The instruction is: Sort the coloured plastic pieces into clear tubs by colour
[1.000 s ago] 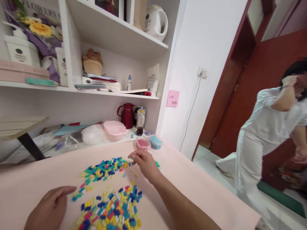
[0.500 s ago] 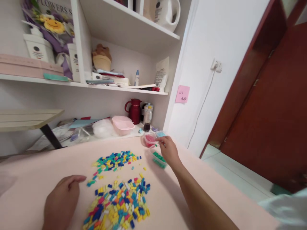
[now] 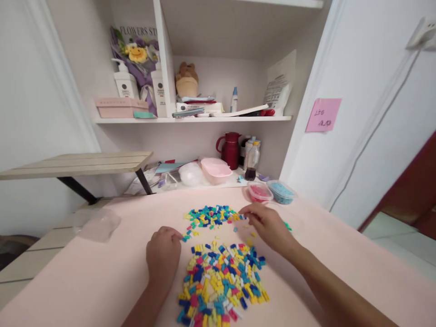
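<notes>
Small colourful plastic bricks lie on the pink tabletop in a far pile [image 3: 211, 215] and a larger near pile [image 3: 221, 281]. At the right end of the far pile is my right hand [image 3: 269, 227], its thumb and index finger apart and reaching down to the bricks; I see nothing held in it. My left hand [image 3: 163, 252] rests on the table left of the piles, fingers curled in, fingertips beside a few teal and green bricks [image 3: 186, 237]. Behind my right hand, a clear tub with green bricks [image 3: 288, 226] is mostly hidden.
A tub of pink bricks [image 3: 260, 191] and a tub of blue bricks [image 3: 281, 191] stand at the back right. Behind them are a dark bottle [image 3: 252, 163], a red jug [image 3: 230, 152] and a pink bowl [image 3: 216, 170]. A clear plastic lid [image 3: 98, 222] lies at left.
My right hand has moved from above the green tub leftward to the far pile. A green brick at its fingertips no longer shows. The view has swung left; my left hand stays near the same bricks.
</notes>
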Available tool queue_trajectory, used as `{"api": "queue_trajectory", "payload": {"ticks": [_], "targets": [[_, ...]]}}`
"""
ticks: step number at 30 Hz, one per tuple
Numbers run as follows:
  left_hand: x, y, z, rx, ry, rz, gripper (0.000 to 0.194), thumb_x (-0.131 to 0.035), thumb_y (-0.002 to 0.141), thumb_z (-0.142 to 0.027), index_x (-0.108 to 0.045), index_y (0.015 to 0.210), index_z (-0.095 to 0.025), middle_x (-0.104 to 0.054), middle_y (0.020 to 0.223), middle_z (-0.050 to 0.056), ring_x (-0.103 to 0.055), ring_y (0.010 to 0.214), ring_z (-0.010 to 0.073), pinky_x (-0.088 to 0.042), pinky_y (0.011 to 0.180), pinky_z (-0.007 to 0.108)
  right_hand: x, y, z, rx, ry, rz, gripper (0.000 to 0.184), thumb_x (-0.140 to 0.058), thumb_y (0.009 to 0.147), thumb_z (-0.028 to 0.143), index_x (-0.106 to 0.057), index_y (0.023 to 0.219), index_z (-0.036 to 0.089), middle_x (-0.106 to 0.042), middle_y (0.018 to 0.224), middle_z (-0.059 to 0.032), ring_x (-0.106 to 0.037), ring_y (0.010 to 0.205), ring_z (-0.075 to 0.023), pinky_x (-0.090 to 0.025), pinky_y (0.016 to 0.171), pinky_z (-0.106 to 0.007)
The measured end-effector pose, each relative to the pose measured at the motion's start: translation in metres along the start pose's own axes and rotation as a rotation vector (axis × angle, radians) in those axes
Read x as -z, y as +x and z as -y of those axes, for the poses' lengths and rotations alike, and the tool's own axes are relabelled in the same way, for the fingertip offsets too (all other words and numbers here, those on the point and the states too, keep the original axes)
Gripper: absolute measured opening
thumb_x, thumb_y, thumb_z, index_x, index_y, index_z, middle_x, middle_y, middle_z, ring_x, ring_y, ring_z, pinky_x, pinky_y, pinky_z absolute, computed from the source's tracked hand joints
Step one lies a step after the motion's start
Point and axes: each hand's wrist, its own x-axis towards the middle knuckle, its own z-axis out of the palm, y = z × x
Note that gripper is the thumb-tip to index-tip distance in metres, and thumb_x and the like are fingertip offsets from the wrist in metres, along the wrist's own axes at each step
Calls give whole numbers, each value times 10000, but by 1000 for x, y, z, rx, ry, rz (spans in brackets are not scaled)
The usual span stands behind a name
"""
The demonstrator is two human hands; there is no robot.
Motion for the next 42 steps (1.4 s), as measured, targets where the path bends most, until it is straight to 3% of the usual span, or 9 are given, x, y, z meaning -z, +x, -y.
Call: {"api": "queue_trajectory", "payload": {"ticks": [3, 6, 11, 16, 24, 28, 32, 37, 42], "targets": [[-7, 2, 1, -107, -26, 72, 378, -429, 754, -59, -750, 678, -244, -765, 944, 19, -670, 963, 226, -496, 911, 379, -19, -8, 13, 106, -66, 193, 329, -458, 865, 113, -721, 1000, 256, -724, 991, -47, -666, 883, -195, -488, 769, -307], [-13, 5, 2, -187, -88, 140, 408, -432, 749, -41, -771, 713, -264, -767, 993, -10, -671, 994, 182, -502, 936, 326, -29, -12, 16, 170, -86, 275, 320, -489, 868, 107, -722, 1012, 272, -730, 1032, -33, -666, 947, -188, -481, 837, -301], [-17, 5, 2, -177, -203, 139, 428, -391, 789, -48, -776, 847, -225, -757, 1011, 22, -675, 1017, 182, -507, 961, 348, -34, -12, 6, 157, -110, 278, 275, -500, 902, 138, -724, 996, 267, -739, 1002, -32, -672, 932, -181, -475, 852, -297], [-16, 2, -2, -165, -146, 161, 433, -401, 775, -43, -785, 766, -243, -752, 1045, 20, -666, 1038, 194, -504, 970, 374, -36, -13, 3, 162, -110, 281, 270, -492, 917, 146, -728, 995, 250, -743, 983, -45, -671, 931, -188, -469, 850, -305], [-25, -5, -10, -489, -133, 339, 563, -434, 734, 5, -792, 960, -367, -654, 1321, 24, -604, 1201, 239, -450, 1043, 475, -38, -12, 13, 180, -64, 253, 257, -500, 937, 156, -710, 1055, 246, -743, 1011, -48, -661, 969, -200, -455, 897, -349], [-25, -7, -10, -504, -110, 332, 568, -446, 749, -5, -773, 1033, -372, -634, 1341, 43, -578, 1234, 256, -437, 1040, 496, -39, -13, 25, 250, 30, 277, 375, -470, 925, 105, -639, 1223, 256, -712, 1169, -48, -624, 1087, -191, -428, 968, -353], [-24, -7, -11, -471, -103, 317, 513, -421, 790, -35, -782, 1034, -305, -669, 1266, 64, -614, 1171, 230, -458, 1019, 444, -41, -17, 36, 323, 27, 425, 482, -475, 889, 55, -613, 1267, 320, -701, 1201, -5, -581, 1142, -198, -375, 1007, -377], [-25, -7, -11, -445, -112, 282, 461, -411, 784, -41, -800, 900, -260, -706, 1177, 60, -643, 1105, 218, -471, 1006, 407, -43, -18, 38, 247, -20, 417, 256, -500, 965, 200, -692, 1114, 279, -741, 1016, -21, -599, 1009, -208, -369, 962, -387], [-25, -8, -11, -437, -139, 254, 436, -408, 801, -65, -791, 862, -264, -725, 1133, 45, -649, 1085, 208, -478, 995, 394, -48, -19, 35, 215, -115, 398, 213, -554, 956, 248, -716, 1091, 273, -730, 975, -37, -599, 964, -218, -375, 910, -376]]}}
